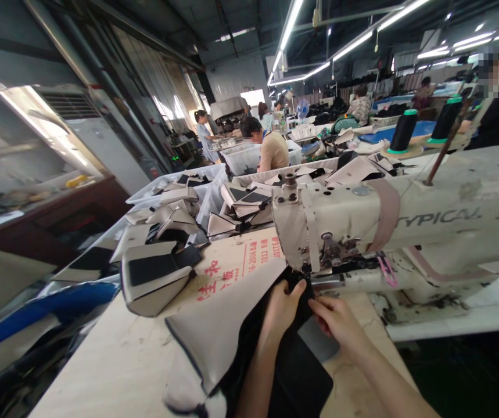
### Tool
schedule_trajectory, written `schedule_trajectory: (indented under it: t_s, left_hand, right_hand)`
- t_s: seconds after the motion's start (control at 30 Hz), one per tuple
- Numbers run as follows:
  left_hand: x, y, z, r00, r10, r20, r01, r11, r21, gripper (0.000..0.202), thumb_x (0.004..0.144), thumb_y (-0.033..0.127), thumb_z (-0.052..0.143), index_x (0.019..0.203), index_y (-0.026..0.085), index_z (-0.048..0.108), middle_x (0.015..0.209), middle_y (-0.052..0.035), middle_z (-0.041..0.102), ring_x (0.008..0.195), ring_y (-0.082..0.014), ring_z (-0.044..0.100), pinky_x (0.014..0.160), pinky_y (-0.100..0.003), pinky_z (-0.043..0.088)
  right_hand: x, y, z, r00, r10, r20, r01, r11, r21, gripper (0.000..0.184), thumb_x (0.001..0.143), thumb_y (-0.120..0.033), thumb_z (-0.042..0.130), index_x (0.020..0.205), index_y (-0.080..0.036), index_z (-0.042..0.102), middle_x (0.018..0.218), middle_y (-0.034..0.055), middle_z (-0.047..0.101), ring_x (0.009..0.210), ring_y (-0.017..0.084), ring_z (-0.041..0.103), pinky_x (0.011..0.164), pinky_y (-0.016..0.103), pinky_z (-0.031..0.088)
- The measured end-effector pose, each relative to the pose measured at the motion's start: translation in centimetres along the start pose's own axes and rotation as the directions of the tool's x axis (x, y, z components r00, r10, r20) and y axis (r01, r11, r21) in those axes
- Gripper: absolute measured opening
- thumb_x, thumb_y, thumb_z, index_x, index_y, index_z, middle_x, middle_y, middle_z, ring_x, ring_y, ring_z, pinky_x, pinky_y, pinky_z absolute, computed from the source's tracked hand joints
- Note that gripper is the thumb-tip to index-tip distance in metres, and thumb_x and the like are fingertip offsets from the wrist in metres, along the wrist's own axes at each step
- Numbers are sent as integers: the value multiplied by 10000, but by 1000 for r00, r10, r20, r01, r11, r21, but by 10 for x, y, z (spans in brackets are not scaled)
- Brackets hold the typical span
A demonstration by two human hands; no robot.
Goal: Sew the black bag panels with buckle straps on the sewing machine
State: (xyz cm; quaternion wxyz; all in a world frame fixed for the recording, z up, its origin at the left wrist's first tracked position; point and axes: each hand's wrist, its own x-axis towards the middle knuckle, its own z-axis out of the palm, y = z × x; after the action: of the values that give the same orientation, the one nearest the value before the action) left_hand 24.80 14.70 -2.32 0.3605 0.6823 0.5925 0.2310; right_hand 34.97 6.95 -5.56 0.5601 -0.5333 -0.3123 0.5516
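A beige and black fabric piece (227,331) lies on the wooden table (127,360) and runs under the head of a cream sewing machine (406,226). My left hand (282,307) presses on the black part of the fabric right at the needle area, fingers curled on it. My right hand (334,319) pinches the same fabric's edge just to the right of the left hand, below the machine head.
A sewn beige and black piece (157,276) sits to the left on a printed cardboard sheet (240,264). White bins (175,191) full of similar pieces stand behind. Two thread cones (404,130) rise beyond the machine. Other people work at distant tables.
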Motion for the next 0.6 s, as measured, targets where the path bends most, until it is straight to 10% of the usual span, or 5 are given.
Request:
schedule_trajectory:
  t_s: [0.3,0.6]
  left_hand:
    - [17,-8,4,1000,5,30,-2,996,-84,395,671,528,534,595,141,542,523,38,451,528,-106,385,500,-219,269]
    - [37,-3,2,997,54,55,-49,995,-89,335,735,398,496,738,96,640,693,-44,620,686,-163,542,597,-225,373]
  right_hand:
    - [18,9,10,981,31,-191,0,987,161,379,637,-478,608,464,-174,462,391,-64,349,376,67,271,388,219,150]
    - [32,5,16,935,-105,-340,103,994,-25,400,708,-450,558,427,-176,482,369,-43,412,375,89,360,417,224,240]
